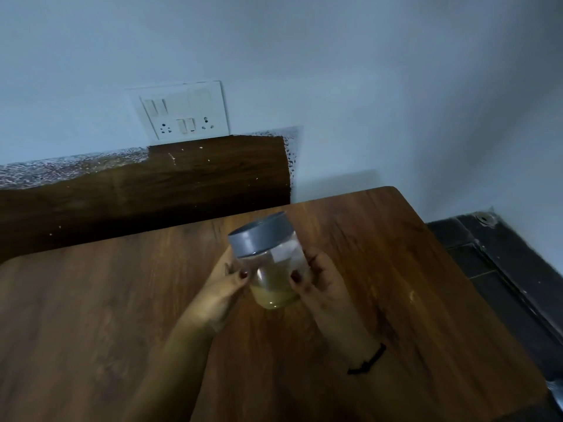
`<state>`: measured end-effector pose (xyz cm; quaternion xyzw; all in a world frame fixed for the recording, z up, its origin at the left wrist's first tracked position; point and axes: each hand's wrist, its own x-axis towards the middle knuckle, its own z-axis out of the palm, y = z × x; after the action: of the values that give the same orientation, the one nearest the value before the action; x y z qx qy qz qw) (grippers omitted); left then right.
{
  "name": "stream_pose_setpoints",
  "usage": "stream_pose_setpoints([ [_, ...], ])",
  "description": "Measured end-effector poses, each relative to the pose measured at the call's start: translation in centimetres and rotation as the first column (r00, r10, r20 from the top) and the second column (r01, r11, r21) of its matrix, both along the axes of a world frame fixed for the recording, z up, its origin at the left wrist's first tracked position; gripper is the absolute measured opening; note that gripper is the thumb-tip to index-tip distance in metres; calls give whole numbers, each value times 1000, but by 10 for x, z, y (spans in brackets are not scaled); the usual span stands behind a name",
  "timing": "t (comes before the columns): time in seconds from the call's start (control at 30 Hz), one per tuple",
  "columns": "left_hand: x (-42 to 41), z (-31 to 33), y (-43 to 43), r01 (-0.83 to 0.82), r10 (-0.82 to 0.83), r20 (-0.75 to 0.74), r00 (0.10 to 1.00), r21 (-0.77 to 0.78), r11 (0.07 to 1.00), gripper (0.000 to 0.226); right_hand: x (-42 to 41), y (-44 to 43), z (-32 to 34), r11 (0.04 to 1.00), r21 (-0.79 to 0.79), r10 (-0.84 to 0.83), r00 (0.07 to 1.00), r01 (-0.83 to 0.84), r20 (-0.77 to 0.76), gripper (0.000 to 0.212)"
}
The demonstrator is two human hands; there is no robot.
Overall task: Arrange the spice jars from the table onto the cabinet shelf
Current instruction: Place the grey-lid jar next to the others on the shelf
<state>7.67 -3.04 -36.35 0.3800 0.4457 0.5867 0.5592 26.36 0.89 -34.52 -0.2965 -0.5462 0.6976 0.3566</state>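
A clear spice jar (pixel 272 269) with a grey lid and a pale yellow powder in its bottom is held above the wooden table (pixel 106 315), tilted with the lid towards the upper left. My left hand (pixel 224 292) grips its left side and my right hand (pixel 320 280) grips its right side, fingers wrapped around the glass. A black band circles my right wrist. No cabinet shelf and no other jars are in view.
A dark wooden panel (pixel 152 190) runs along the wall behind the table. A white switch and socket plate (pixel 182 112) is on the wall above it. Dark floor tiles (pixel 499 269) lie past the table's right edge.
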Motion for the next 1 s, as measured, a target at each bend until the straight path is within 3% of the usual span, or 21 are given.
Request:
stream_pose_setpoints([
  [0.2, 12, 3, -8, -87, 81, 124, 989, 43, 995, 74, -8, 0, 11, 998, 49, -39, 998, 37, 53, 35],
  [0.37, 4, 2, -10, -4, -25, 260, 965, 110, 994, 49, -18, -4, 15, 1000, 24, 7, 998, -8, 67, 37],
  [0.43, -3, -2, -10, 68, -129, 299, 945, 207, 976, 50, -21, -6, 16, 1000, 9, -3, 1000, 3, 25, 40],
  [0.53, -3, 7, -11, 16, -40, 428, 903, 61, 998, 81, -27, -6, 19, 999, -32, -43, 999, 42, -28, 43],
  [0.57, 2, 9, -11, -9, 2, 436, 900, 14, 1000, 81, -31, -5, 18, 995, -80, -62, 997, 58, -50, 44],
  [0.63, 10, 7, -10, -78, 89, 383, 919, -43, 996, 60, -39, -4, 14, 971, -222, -106, 990, 83, -93, 53],
  [0.7, 18, 6, -10, -124, 143, 333, 932, -77, 989, 42, -43, -1, 15, 961, -264, -105, 991, 80, -81, 51],
  [0.87, 24, 15, -12, -80, 70, 474, 878, 0, 997, 66, -44, 1, 24, 977, 4, -215, 976, 215, -34, 26],
  [0.93, 25, 25, -11, -112, 103, 439, 893, -6, 994, 67, -43, 7, 25, 927, 243, -308, 950, 286, 53, 8],
  [1.0, 24, 29, -8, -160, 154, 387, 909, -17, 987, 64, -40, 15, 23, 847, 429, -415, 895, 315, 162, 14],
])
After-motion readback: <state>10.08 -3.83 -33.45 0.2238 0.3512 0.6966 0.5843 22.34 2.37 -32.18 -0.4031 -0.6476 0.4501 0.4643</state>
